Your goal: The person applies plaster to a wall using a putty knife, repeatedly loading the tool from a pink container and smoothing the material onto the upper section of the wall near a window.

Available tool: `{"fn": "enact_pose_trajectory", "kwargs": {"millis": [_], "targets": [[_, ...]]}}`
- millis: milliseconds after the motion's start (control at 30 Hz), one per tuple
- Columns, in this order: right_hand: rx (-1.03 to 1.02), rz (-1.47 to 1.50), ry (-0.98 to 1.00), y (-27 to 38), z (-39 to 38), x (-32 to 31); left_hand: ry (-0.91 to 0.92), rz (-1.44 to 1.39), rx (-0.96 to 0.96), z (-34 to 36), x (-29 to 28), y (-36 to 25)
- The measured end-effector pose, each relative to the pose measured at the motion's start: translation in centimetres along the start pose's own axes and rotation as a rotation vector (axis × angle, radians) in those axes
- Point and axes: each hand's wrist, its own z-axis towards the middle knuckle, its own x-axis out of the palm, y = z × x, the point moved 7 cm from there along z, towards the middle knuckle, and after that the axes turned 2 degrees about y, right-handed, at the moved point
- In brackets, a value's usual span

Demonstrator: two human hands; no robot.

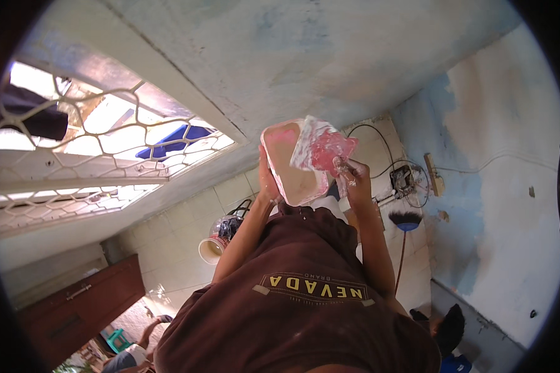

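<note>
My left hand (268, 184) grips the left side of a shallow rectangular tub (290, 176) with a pinkish rim and a beige inside. The fingers behind the tub are hidden. In my right hand (354, 179) is a red putty spreader (335, 153), its blade smeared with white paste. That blade lies over the tub's right part and covers some of its opening. White smears mark the fingers of my right hand. Both hands are held up in front of my dark shirt, close to the wall.
A barred window (118, 130) opens at left beside the patchy wall (292, 68). On the tiled floor stand a cup-like container (211, 250), a broom (406, 220) and a cable-wired device (403, 180). A brown door (84, 311), green stool (117, 340) and another person (130, 357) are at lower left.
</note>
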Motion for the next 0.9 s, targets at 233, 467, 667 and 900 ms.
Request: {"fn": "enact_pose_trajectory", "kwargs": {"millis": [233, 467, 667, 900], "targets": [[-0.091, 0.336, 0.132, 1.4, 1.1, 3.2, -0.05, -0.023, 0.048, -1.1, -2.5, -2.1], [-0.099, 0.565, 0.426, 1.0, 2.9, 5.0, -0.037, -0.071, 0.012, -2.0, -3.5, -2.7], [-0.075, 0.334, 0.075, 2.7, 3.4, 7.0, 0.002, -0.022, -0.008, -2.8, -3.7, -3.1], [-0.22, 0.082, 0.008, 2.8, 4.2, 5.9, 0.062, 0.007, 0.004, -3.9, -3.5, -4.0]]}}
